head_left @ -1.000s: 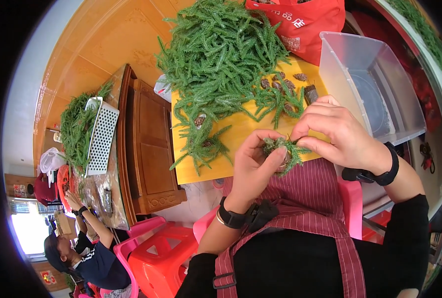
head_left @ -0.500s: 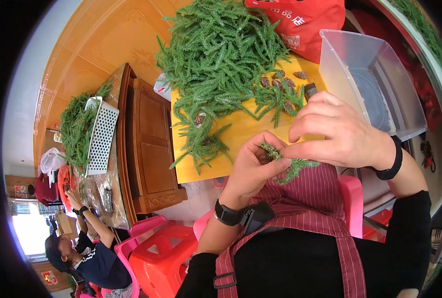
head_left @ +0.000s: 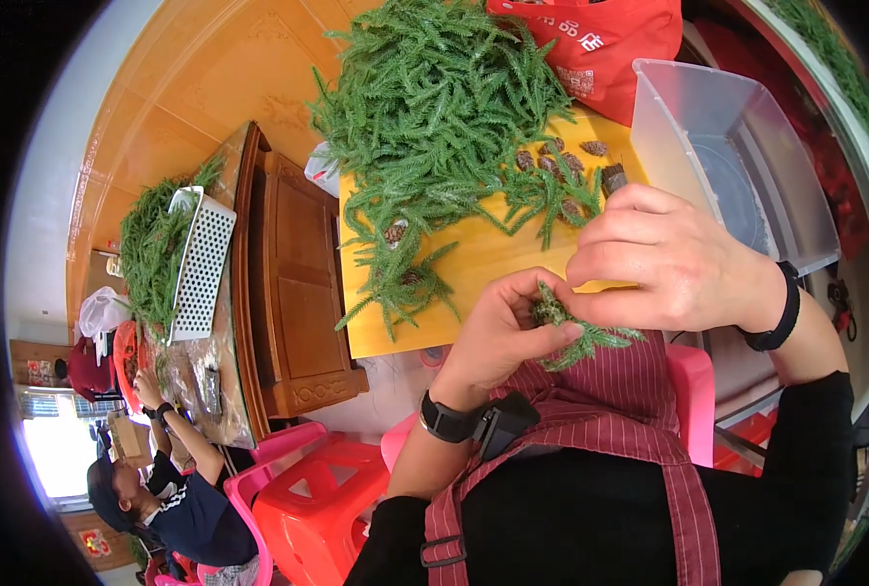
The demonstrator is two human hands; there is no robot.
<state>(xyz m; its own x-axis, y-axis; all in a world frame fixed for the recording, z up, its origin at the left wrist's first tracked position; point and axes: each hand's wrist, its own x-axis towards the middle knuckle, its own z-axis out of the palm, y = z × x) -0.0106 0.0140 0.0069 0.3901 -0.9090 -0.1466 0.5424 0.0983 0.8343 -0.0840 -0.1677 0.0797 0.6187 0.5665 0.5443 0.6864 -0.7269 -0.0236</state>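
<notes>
My left hand (head_left: pixel 515 330) is closed around the base of a small artificial fir sprig (head_left: pixel 599 338), its green needles poking out past the thumb and fingers. Close above it, my right hand (head_left: pixel 655 262) has its fingers pinched together at the sprig; what lies between the fingertips is hidden. Beyond my hands, a big heap of green fir sprigs (head_left: pixel 434 107) covers much of the yellow tabletop (head_left: pixel 483 303). Several brown pine cones (head_left: pixel 594 148) lie by the heap's right side. A sprig cluster with a cone in its middle (head_left: pixel 407 280) rests near the table's front left.
A clear plastic bin (head_left: pixel 737 166) stands on the right, with a red bag (head_left: pixel 615 54) behind. To the left are a red stool (head_left: pixel 322 498), a wooden cabinet (head_left: pixel 303 283) and a white perforated basket (head_left: pixel 203 269) with greenery. A co-worker (head_left: pixel 186 508) works at that table.
Both hands stay together at the sprig, with the left shifting slightly to the right. A bit more of the sprig's needles shows between them. The view has shifted slightly.
</notes>
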